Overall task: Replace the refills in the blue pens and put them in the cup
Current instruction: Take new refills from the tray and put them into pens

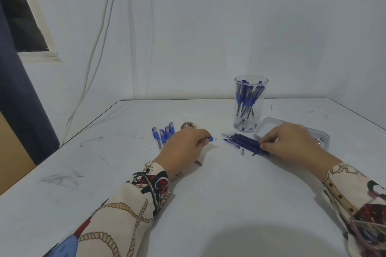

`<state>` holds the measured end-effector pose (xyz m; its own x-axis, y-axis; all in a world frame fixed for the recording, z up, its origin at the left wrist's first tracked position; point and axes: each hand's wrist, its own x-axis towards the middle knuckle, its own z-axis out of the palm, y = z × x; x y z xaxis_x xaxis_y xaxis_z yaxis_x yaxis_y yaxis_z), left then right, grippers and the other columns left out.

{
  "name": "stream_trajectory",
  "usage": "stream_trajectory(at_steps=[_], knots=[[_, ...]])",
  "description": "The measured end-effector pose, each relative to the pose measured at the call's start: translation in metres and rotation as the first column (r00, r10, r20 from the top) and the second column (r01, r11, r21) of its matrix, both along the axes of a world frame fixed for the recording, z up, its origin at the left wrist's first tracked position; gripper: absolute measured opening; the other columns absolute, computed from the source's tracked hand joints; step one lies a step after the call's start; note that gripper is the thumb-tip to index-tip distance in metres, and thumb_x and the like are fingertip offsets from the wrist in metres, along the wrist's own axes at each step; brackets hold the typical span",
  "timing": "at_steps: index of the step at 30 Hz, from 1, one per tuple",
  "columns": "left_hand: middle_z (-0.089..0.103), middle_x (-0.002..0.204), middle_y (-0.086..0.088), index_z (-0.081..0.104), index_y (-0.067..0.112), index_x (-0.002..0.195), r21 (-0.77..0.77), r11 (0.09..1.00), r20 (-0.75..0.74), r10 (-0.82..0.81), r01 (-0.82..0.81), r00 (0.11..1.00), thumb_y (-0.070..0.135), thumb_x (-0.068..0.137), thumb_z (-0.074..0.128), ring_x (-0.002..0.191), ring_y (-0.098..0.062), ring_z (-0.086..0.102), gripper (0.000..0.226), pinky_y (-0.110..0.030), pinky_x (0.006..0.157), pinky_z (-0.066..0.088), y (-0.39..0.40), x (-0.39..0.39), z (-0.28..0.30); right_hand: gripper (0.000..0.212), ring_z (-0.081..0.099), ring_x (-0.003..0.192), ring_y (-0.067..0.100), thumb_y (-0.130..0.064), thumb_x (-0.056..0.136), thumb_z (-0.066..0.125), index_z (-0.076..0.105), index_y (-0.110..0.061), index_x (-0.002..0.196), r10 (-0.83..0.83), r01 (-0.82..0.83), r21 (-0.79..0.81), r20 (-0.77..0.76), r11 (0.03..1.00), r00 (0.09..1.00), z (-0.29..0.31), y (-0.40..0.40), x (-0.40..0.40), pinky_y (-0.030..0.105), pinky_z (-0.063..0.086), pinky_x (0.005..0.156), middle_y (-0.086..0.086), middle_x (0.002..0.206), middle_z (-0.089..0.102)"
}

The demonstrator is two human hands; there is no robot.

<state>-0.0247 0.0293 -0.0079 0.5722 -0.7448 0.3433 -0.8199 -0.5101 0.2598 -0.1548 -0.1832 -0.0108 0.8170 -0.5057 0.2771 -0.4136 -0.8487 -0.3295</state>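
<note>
Closest to the camera it's just patterned sleeves and a lot of scuffed white surface (208, 204). Then the hands. The left hand (183, 148) is curled around a pen body (210, 139), with the blue end cap poking out past the fingers and a dark tip showing under the palm near the wrist, so I'd guess it's holding an opened pen ready for a new insert. The right hand (290, 142) is pinching at the near end of the pile of dark refills (244, 143), fingertips right on them, looks like it's picking one out of the bunch.

A little grey tip piece (242, 152) lies loose just in front of the refills, probably unscrewed and parked there so it stays within reach.

Left of the left hand there's a row of capped blue pens (164, 134), lined up side by side, I'm assuming still waiting their turn. A small brownish speckled thing sits just behind them, can't tell what it is.

Behind the right hand is a shallow clear tray (265, 126), partly hidden. Furthest back stands the clear cup (250, 102), already holding a good handful of blue pens, so the job seems well along.
</note>
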Motion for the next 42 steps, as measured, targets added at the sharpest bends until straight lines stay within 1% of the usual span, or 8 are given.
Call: stream_trajectory(at_steps=[4,7,19,23,26,34,38,42], knots=[[0.064,0.11,0.004,0.06,0.022,0.117,-0.023,0.999,-0.062,-0.05,0.048,0.997,0.027,0.099,0.04,0.107,-0.018,0.05,0.027,-0.028,0.093,0.031,-0.001,0.006,-0.006,0.01,0.052,0.076,0.004,-0.031,0.082,0.066,0.076,-0.035,0.083,0.014,-0.014,-0.007,-0.009,1.0,1.0,-0.002,0.003,0.0,0.025,0.035,0.084,-0.024,0.064,0.056],[0.067,0.101,0.001,0.062,0.019,0.113,-0.035,0.995,-0.078,-0.095,0.092,0.992,0.025,0.097,0.045,0.095,-0.016,0.058,0.025,-0.031,0.087,0.044,-0.004,0.015,-0.013,0.011,0.053,0.076,0.004,-0.031,0.083,0.065,0.076,-0.035,0.084,0.026,-0.026,-0.028,-0.016,0.999,1.0,-0.003,0.002,0.001,0.024,0.034,0.084,-0.022,0.066,0.059],[0.068,0.102,0.001,0.063,0.018,0.112,-0.068,0.987,-0.043,-0.145,0.142,0.988,0.023,0.096,0.045,0.095,-0.016,0.058,0.024,-0.031,0.085,0.046,-0.006,0.02,-0.02,0.012,0.05,0.076,0.004,-0.032,0.082,0.066,0.075,-0.036,0.09,0.014,-0.014,-0.041,-0.014,0.999,1.0,-0.001,0.005,0.0,0.023,0.036,0.079,-0.015,0.088,0.071],[0.067,0.103,0.001,0.063,0.018,0.112,-0.066,0.989,-0.04,-0.136,0.133,0.99,0.024,0.097,0.045,0.097,-0.015,0.057,0.025,-0.028,0.087,0.043,-0.007,0.019,-0.021,0.015,0.05,0.082,0.005,-0.033,0.084,0.065,0.074,-0.035,0.096,0.026,-0.027,-0.053,-0.013,0.998,1.0,-0.001,0.005,0.0,0.029,0.04,0.089,-0.016,0.089,0.07],[0.067,0.103,0.001,0.062,0.017,0.114,-0.069,0.987,-0.022,-0.147,0.145,0.989,0.023,0.097,0.044,0.097,-0.016,0.057,0.025,-0.025,0.084,0.042,-0.008,0.017,-0.021,0.015,0.05,0.076,0.0,-0.036,0.086,0.062,0.073,-0.036,0.096,0.031,-0.031,-0.001,0.049,1.0,0.998,-0.005,0.0,0.0,0.025,0.037,0.078,-0.018,0.088,0.067],[0.066,0.101,0.003,0.061,0.02,0.115,-0.112,0.982,0.022,-0.15,0.151,0.988,0.026,0.098,0.043,0.094,-0.015,0.054,0.026,-0.03,0.083,0.044,-0.014,0.012,-0.028,0.015,0.052,0.089,0.015,-0.025,0.09,0.055,0.07,-0.026,0.092,-0.213,0.176,0.179,0.216,0.968,0.953,-0.005,-0.037,-0.008,0.028,0.039,0.077,-0.004,0.093,0.065],[0.066,0.1,0.002,0.061,0.02,0.115,-0.111,0.981,0.039,-0.154,0.158,0.987,0.026,0.098,0.042,0.092,-0.015,0.053,0.026,-0.032,0.082,0.044,-0.016,0.009,-0.028,0.021,0.055,0.082,0.028,-0.012,0.087,0.05,0.071,-0.016,0.09,-0.325,0.322,0.046,0.075,0.946,0.943,-0.011,-0.05,-0.011,0.03,0.042,0.065,0.006,0.087,0.064],[0.066,0.098,0.001,0.062,0.019,0.114,-0.128,0.978,0.049,-0.157,0.162,0.986,0.025,0.098,0.042,0.091,-0.015,0.053,0.026,-0.031,0.081,0.043,-0.016,0.005,-0.028,0.021,0.054,0.066,0.023,-0.004,0.078,0.051,0.069,-0.012,0.084,-0.379,0.376,-0.049,-0.094,0.925,0.921,-0.019,-0.058,-0.007,0.025,0.04,0.055,0.004,0.071,0.059]])
